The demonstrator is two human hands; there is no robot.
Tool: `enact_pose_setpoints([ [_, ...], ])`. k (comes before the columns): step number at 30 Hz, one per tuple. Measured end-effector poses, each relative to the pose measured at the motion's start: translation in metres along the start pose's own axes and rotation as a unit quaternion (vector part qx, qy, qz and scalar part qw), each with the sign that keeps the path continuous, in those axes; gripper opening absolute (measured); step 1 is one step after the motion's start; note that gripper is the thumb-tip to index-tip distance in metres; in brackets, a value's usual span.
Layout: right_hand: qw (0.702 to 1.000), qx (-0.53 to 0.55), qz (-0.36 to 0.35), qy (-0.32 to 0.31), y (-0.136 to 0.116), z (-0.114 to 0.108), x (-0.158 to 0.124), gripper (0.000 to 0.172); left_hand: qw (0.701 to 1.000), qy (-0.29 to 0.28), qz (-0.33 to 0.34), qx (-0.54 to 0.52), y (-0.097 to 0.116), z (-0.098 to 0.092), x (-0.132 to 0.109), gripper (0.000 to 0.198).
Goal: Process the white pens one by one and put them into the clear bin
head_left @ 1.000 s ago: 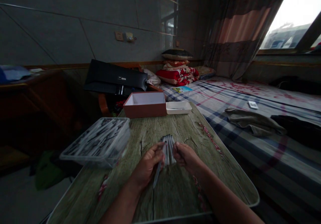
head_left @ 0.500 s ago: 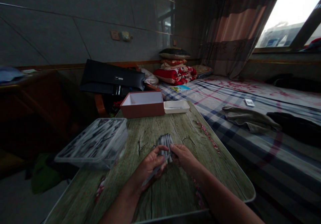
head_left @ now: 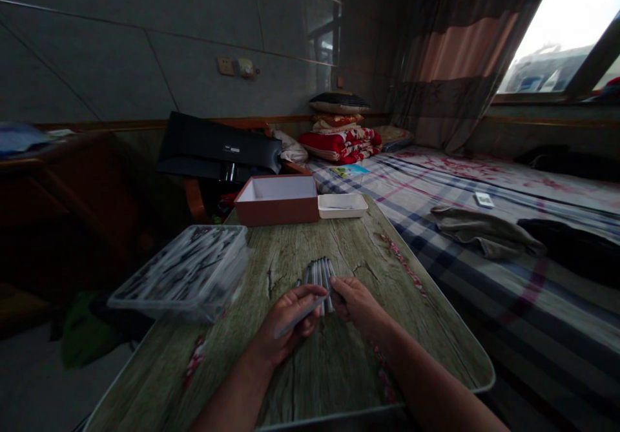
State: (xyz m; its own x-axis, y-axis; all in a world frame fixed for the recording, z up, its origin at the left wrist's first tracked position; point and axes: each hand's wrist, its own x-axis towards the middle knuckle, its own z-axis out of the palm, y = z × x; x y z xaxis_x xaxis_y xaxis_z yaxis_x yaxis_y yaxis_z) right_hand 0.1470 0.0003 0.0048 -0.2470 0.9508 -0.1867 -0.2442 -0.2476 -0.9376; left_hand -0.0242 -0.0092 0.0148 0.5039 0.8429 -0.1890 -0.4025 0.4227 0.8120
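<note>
My left hand is closed around a whitish pen, which slants across the palm with its upper end toward my right hand. My right hand pinches thumb and fingers together just beside that end; what sits between its fingertips is too small and dark to make out. Directly beyond both hands, a row of several similar pens lies side by side on the wood-patterned table, partly hidden by my fingers. To the left, a clear plastic bin is heaped with many more pens.
At the table's far end stand an open brown box with a white inside and a small cream tray holding something thin. A black monitor leans behind them. Along the right side runs a bed with plaid bedding.
My left hand has turned slightly, and the pen's upper end has drawn a little away from my right fingertips. The right hand has hardly moved.
</note>
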Motion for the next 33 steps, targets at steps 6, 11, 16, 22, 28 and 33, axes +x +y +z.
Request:
enact_pose_setpoints([
  [6, 0.996, 0.079, 0.044, -0.004, 0.001, -0.003, 0.004, 0.049, 0.979, 0.058, 0.127, 0.148, 0.001, 0.003, -0.001, 0.028],
  [11, 0.998, 0.058, 0.011, 0.001, 0.003, 0.004, 0.003, 0.048, 0.961, 0.162, 0.185, 0.125, -0.004, 0.007, 0.006, 0.024],
  [16, 0.996, 0.012, -0.081, 0.016, 0.002, 0.010, 0.000, 0.039, 0.967, 0.186, 0.168, 0.050, -0.006, 0.008, 0.007, 0.029],
  [22, 0.997, 0.022, -0.075, 0.027, 0.003, 0.006, 0.001, 0.036, 0.968, 0.188, 0.158, 0.052, -0.005, 0.009, 0.006, 0.030],
  [28, 0.995, -0.080, -0.062, 0.014, 0.004, 0.007, 0.001, 0.049, 0.963, 0.193, 0.179, 0.056, -0.005, 0.006, 0.007, 0.030],
  [33, 0.995, 0.015, -0.099, -0.016, 0.004, 0.009, -0.001, 0.035, 0.963, 0.197, 0.181, 0.029, -0.004, 0.005, 0.008, 0.029],
])
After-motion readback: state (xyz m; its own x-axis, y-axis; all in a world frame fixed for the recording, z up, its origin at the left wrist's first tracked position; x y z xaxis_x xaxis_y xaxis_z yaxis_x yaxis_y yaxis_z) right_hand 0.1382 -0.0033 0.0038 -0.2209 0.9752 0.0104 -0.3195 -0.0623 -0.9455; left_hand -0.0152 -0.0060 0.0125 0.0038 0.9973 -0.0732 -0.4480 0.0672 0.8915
